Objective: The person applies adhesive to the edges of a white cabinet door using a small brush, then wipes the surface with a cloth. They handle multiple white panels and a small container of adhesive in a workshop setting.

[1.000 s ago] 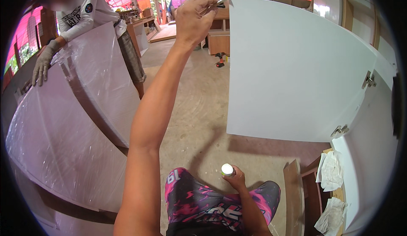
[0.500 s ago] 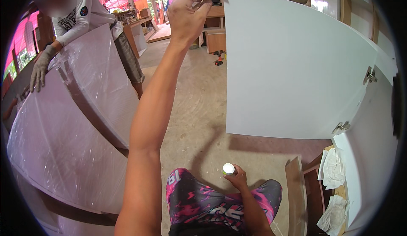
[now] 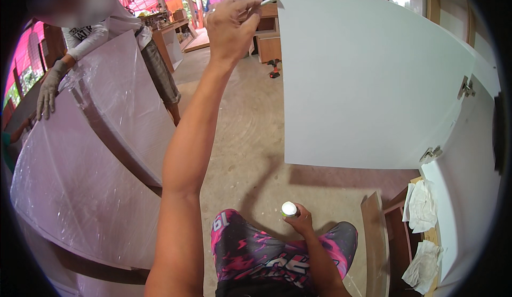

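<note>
My left hand (image 3: 233, 30), raised on an outstretched arm, pinches a thin white stick-like tool (image 3: 272, 0). Its tip is at the upper left edge of a white cabinet door (image 3: 373, 78); whether they touch I cannot tell. The door stands swung out on two metal hinges (image 3: 466, 87) at its right side. Low in front of me, my right hand (image 3: 301, 220) is closed around a small round container (image 3: 289, 209). Its top is white; whether that is a lid or white contents is not clear.
At left, a person in a grey glove (image 3: 49, 90) leans over curved panels (image 3: 80, 174) wrapped in clear plastic. A cordless drill (image 3: 274, 68) stands on the concrete floor (image 3: 240, 121). White crumpled cloths (image 3: 421, 206) lie at the right beside a wooden board (image 3: 375, 243).
My left hand has shifted slightly down and left, and the tool's white tip now shows more plainly at the door edge. The right hand still holds the container.
</note>
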`<action>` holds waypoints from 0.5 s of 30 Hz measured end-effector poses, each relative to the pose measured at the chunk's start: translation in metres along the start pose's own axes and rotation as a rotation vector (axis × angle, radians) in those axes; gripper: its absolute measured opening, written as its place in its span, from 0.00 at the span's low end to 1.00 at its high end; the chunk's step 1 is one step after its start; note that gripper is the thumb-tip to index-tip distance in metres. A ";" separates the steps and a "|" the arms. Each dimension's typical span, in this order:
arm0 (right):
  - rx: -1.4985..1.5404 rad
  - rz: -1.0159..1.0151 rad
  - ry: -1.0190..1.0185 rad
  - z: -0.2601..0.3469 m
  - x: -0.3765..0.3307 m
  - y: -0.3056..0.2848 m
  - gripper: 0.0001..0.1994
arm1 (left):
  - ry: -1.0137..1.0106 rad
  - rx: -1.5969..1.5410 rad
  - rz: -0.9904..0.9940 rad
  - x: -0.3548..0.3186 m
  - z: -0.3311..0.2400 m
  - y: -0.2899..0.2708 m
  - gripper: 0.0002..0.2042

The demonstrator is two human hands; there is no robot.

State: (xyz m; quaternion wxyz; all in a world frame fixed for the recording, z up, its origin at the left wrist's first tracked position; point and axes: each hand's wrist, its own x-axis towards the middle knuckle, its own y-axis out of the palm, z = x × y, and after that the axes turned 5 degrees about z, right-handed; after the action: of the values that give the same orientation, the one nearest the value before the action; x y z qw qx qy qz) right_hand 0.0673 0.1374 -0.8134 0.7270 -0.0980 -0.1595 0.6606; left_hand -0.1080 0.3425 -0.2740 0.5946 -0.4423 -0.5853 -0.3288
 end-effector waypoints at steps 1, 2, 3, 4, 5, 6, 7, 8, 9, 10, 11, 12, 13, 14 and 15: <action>-0.010 -0.006 -0.006 0.000 0.000 0.000 0.30 | 0.045 0.054 0.015 -0.005 0.003 0.001 0.07; -0.020 -0.011 -0.012 0.000 -0.001 0.000 0.30 | 0.090 0.107 0.029 -0.014 0.006 0.000 0.08; -0.037 -0.024 -0.031 -0.005 0.000 0.002 0.30 | 0.135 0.161 0.044 -0.022 0.009 -0.001 0.09; -0.050 -0.037 -0.049 -0.013 0.002 0.005 0.30 | 0.160 0.219 0.073 -0.029 0.006 -0.005 0.08; -0.069 -0.054 -0.063 -0.017 0.002 0.004 0.30 | 0.182 0.270 0.099 -0.038 0.002 -0.006 0.08; -0.064 -0.055 -0.052 -0.021 0.001 0.002 0.30 | 0.205 0.321 0.125 -0.045 0.001 -0.007 0.08; -0.054 -0.049 -0.045 -0.018 0.001 0.002 0.30 | 0.182 0.293 0.140 -0.049 0.002 -0.009 0.08; -0.044 -0.043 -0.038 -0.016 0.002 0.003 0.31 | 0.154 0.215 0.111 -0.047 0.004 -0.008 0.08; -0.038 -0.038 -0.035 -0.015 0.003 0.004 0.31 | 0.125 0.136 0.082 -0.042 0.009 -0.006 0.07; -0.036 -0.033 -0.029 -0.015 0.003 0.004 0.31 | 0.092 0.056 0.050 -0.037 0.006 -0.004 0.07; -0.035 -0.028 -0.023 -0.016 0.002 0.004 0.31 | 0.062 0.024 0.045 -0.033 0.003 -0.002 0.07; -0.046 -0.034 -0.033 -0.021 0.002 0.006 0.31 | 0.032 -0.008 0.040 -0.026 0.001 0.000 0.07; -0.057 -0.043 -0.044 -0.023 0.003 0.007 0.31 | 0.004 -0.041 0.034 -0.022 -0.005 0.002 0.07; -0.067 -0.051 -0.055 -0.025 0.003 0.008 0.31 | 0.004 -0.023 0.043 -0.026 -0.004 0.003 0.07; -0.054 -0.047 -0.053 -0.028 0.002 0.008 0.31 | 0.004 -0.006 0.051 -0.032 -0.001 0.004 0.07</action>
State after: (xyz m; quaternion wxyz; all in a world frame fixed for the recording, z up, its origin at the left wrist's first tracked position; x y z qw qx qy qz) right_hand 0.0703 0.1417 -0.8421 0.7350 -0.0962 -0.1989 0.6410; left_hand -0.1074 0.3385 -0.3064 0.6027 -0.4581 -0.5719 -0.3160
